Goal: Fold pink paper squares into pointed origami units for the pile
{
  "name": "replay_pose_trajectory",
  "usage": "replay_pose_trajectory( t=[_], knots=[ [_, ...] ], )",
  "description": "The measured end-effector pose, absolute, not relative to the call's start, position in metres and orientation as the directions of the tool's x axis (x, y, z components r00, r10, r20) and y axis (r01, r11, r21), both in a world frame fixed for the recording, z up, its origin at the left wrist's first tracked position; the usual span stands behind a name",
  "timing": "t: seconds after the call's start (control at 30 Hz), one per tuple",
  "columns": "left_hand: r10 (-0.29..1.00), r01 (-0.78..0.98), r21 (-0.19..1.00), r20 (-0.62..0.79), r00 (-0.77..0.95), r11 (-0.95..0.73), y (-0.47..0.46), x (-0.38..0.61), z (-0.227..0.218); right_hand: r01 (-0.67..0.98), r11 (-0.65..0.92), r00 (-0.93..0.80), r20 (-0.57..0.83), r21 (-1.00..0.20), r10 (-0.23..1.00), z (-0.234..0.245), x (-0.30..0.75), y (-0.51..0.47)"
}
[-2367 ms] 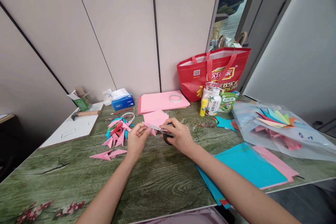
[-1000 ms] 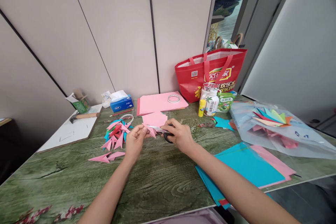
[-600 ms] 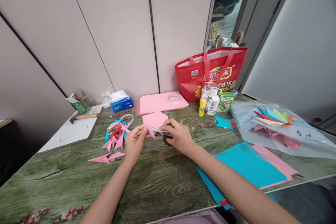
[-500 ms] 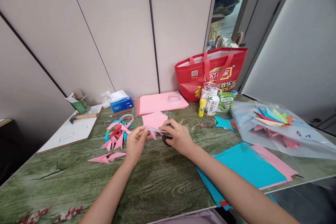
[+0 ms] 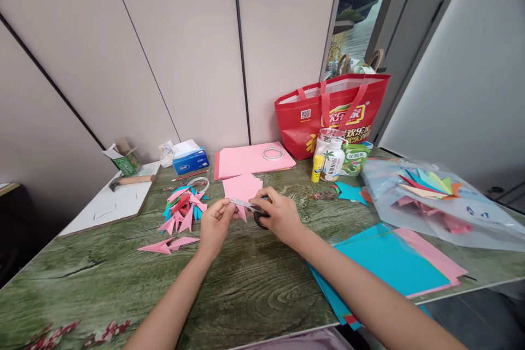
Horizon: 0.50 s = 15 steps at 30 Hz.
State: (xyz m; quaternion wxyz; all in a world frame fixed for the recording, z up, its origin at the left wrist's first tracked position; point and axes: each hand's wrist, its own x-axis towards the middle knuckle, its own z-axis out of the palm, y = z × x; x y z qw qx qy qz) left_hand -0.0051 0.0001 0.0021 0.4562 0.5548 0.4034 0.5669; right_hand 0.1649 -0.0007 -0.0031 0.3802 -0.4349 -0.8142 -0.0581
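Observation:
Over the middle of the green table, my left hand (image 5: 215, 225) pinches a small folded pink paper piece (image 5: 241, 210). My right hand (image 5: 278, 216) is closed round black-handled scissors (image 5: 258, 217), whose blades reach left to the pink piece. Just behind the hands lie loose pink paper sheets (image 5: 243, 186). To the left of my left hand is a heap of folded pink, blue and red paper points (image 5: 182, 208), with two pink ones (image 5: 168, 243) lying nearer.
A red shopping bag (image 5: 333, 112), bottles (image 5: 331, 157) and a glue stick (image 5: 316, 168) stand at the back right. A pink paper stack with a tape roll (image 5: 273, 152) lies behind. Blue and pink sheets (image 5: 385, 262) lie at right, beside a plastic bag (image 5: 438, 202). A white board (image 5: 110, 202) is at left.
Both hands stayed in place over the table; my left hand's fingers shifted slightly along the pink piece, and the scissors stayed at it. The view tilted a little.

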Motion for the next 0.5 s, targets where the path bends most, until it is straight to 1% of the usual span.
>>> replay_pose_trajectory(
  t=[0.07,0.17,0.23,0.27,0.33,0.4,0.5],
  knots=[
    [0.966,-0.074,0.964,0.257,0.022,-0.255,0.0,-0.004,0.003,0.743,0.616,-0.321,0.668,-0.263,0.672,-0.006,0.165,0.001],
    [0.965,-0.083,0.963,0.261,0.02,-0.258,-0.001,-0.003,0.006,0.71,0.602,-0.232,0.687,-0.364,0.689,-0.008,0.166,0.005],
    [0.966,-0.082,0.963,0.258,0.015,-0.256,-0.001,-0.002,0.008,0.712,0.541,-0.133,0.67,-0.448,0.73,-0.007,0.169,0.009],
    [0.967,-0.076,0.965,0.254,0.012,-0.252,-0.001,-0.003,0.009,0.734,0.484,-0.091,0.637,-0.476,0.765,-0.007,0.172,0.012],
    [0.969,-0.053,0.968,0.245,0.006,-0.245,-0.001,-0.003,0.01,0.82,0.319,-0.038,0.512,-0.474,0.858,-0.007,0.179,0.019],
    [0.97,-0.028,0.97,0.242,0.004,-0.241,-0.001,-0.004,0.01,0.895,0.153,-0.001,0.342,-0.419,0.94,-0.009,0.187,0.025],
    [0.97,-0.021,0.97,0.242,-0.006,-0.242,-0.001,-0.004,0.011,0.944,0.002,0.057,0.168,-0.33,0.984,-0.011,0.195,0.032]
  ],
)
